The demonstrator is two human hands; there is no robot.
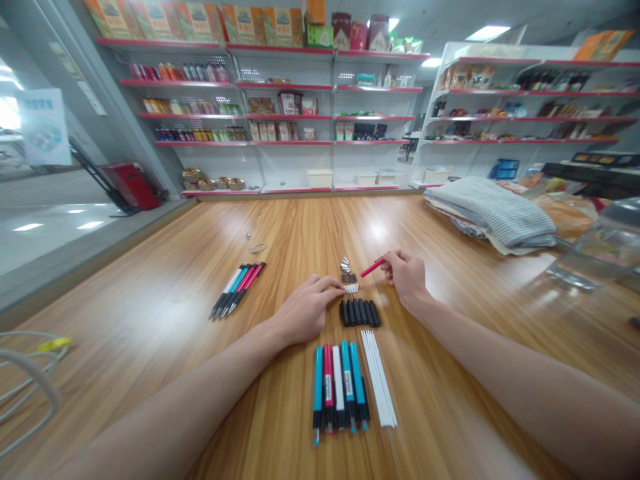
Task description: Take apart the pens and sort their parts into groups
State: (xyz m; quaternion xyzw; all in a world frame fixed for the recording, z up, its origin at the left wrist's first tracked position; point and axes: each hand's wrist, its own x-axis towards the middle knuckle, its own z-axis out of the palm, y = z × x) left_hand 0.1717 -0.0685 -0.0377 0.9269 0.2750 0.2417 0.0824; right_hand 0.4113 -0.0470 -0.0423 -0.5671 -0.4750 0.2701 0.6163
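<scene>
My right hand [409, 275] pinches a red pen barrel [373, 267] and holds it just above the wooden table [150, 320]. My left hand [306, 308] rests on the table with fingertips closed on a small cluster of white parts [352, 289]. Small metal springs [346, 265] lie beyond them. A row of short black grips [360, 313] sits between my wrists. Nearer me lie several pen barrels, blue, red and white [339, 385], beside a bundle of white refills [379, 377]. Several assembled pens [239, 288] lie off to the left.
Folded striped cloth [493, 212] and bagged goods lie at the right. A clear plastic container [597, 250] stands at the far right. White cables [27, 380] curl at the left edge. A small ring [258, 248] lies beyond the pens. Store shelves [285, 113] line the back.
</scene>
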